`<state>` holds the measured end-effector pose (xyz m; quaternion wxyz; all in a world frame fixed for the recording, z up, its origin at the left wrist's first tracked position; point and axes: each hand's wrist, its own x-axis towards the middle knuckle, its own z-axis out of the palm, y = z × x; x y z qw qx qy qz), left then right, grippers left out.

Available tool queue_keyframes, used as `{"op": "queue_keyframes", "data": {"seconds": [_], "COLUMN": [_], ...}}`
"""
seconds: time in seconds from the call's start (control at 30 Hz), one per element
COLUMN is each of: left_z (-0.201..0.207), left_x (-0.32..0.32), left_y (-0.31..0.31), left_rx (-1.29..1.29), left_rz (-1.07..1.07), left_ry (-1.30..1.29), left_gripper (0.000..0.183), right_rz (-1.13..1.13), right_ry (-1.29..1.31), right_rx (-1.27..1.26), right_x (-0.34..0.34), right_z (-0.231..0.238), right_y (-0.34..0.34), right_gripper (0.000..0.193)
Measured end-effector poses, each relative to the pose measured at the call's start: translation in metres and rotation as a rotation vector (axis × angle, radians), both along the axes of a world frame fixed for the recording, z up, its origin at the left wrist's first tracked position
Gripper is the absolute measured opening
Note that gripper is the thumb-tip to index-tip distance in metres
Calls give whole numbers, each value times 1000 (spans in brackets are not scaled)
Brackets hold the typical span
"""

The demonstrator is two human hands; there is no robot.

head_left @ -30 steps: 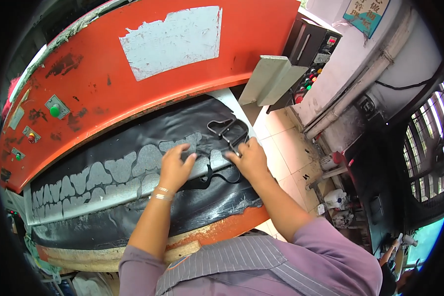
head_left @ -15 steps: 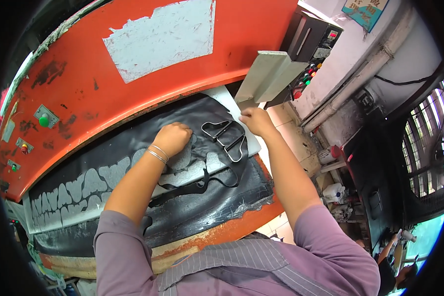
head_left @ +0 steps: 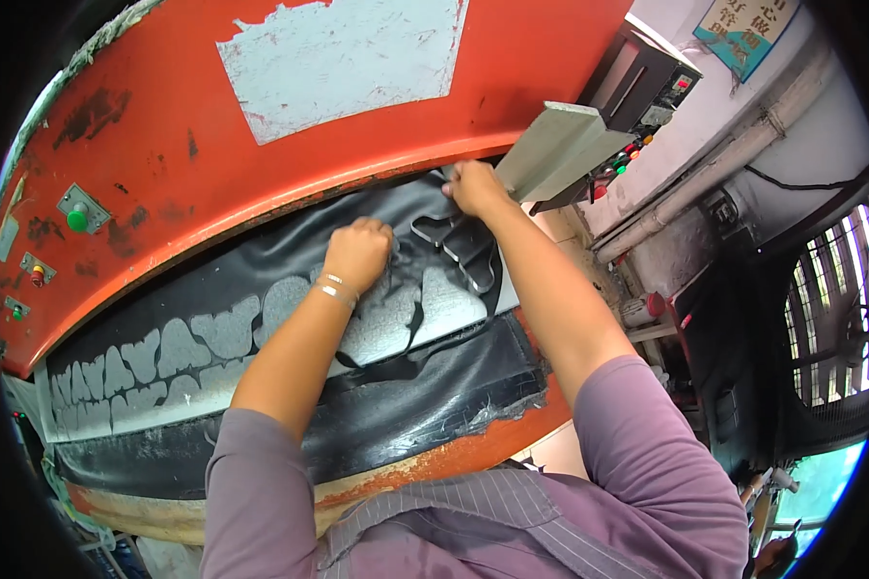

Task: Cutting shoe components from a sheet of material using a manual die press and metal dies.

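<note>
A black, leather-like sheet (head_left: 290,253) lies wrinkled over a pale cutting board (head_left: 130,418). My left hand (head_left: 359,253) is closed on the sheet near its middle, where the material bunches up; its fingertips are hidden. Farther off and to the right, my right hand (head_left: 475,186) pinches the sheet by its far edge. Between my hands and slightly nearer to the right one, a metal cutting die (head_left: 480,280) with curved outlines rests on the sheet, partly behind my right forearm. Rows of grey cut-out shapes (head_left: 179,349) run along the near side to the left.
An orange machine body (head_left: 164,193) rises along the far side, with a green button (head_left: 77,220) at left. A pale metal bracket (head_left: 560,150) and a dark control box (head_left: 637,82) stand at the right. A black strip of scrap (head_left: 386,370) hangs over the near edge.
My right hand has moved away from me and left, to the sheet's far edge. My left hand has shifted slightly right and farther off. More pale board shows on the near side.
</note>
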<state>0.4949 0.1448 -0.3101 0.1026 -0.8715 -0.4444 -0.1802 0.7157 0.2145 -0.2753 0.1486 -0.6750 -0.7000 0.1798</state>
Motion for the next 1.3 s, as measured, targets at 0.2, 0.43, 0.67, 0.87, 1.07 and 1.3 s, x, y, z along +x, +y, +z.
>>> {"op": "queue_keyframes", "data": {"seconds": [0.2, 0.43, 0.67, 0.87, 1.07, 1.3], "left_z": [-11, -2, -2, 3, 3, 10], "left_x": [4, 16, 14, 11, 6, 9], "left_y": [-11, -49, -52, -50, -39, -46], "left_rx": [-181, -385, -399, -508, -615, -598], "left_rz": [82, 36, 77, 1, -49, -29], "left_ry": [-408, -427, -493, -445, -397, -363], "left_gripper": [17, 33, 33, 33, 29, 28], "right_rz": [-1, 106, 223, 25, 10, -22], "right_ry": [222, 132, 206, 154, 198, 168], "right_rx": [253, 250, 222, 307, 379, 454], "right_x": [29, 35, 42, 46, 51, 47], "right_z": [-10, -29, -24, -47, -55, -56], "right_y": [-21, -136, -133, -158, -153, -160], "right_gripper": [45, 72, 69, 66, 60, 57]}}
